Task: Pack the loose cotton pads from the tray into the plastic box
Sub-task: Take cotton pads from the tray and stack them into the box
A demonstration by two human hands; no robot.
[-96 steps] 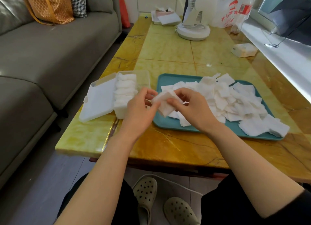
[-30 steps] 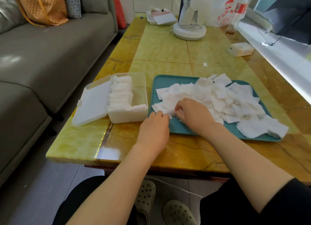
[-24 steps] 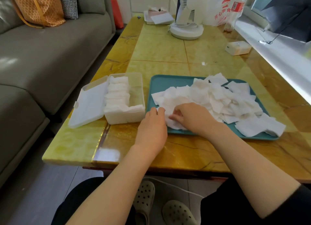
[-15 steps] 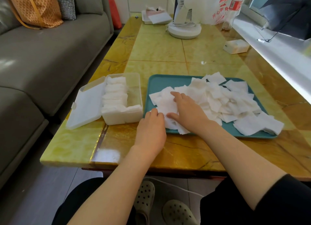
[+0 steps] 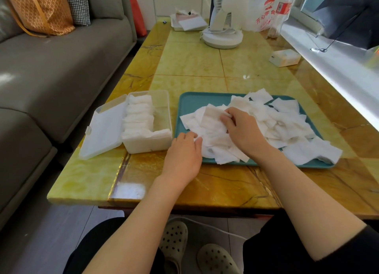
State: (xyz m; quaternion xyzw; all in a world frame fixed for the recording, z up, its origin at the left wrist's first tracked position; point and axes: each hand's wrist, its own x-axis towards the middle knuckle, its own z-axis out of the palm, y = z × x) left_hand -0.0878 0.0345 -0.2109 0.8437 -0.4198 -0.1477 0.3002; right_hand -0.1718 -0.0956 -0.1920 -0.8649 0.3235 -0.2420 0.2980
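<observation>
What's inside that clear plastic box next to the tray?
The plastic box holds a row of white cotton pads along its left side; the right side looks bare. Anything beneath the pads is covered.

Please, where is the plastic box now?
In the head view the plastic box stands open on the left side of the table, just left of the teal tray, its lid lying flat toward the sofa.
</observation>
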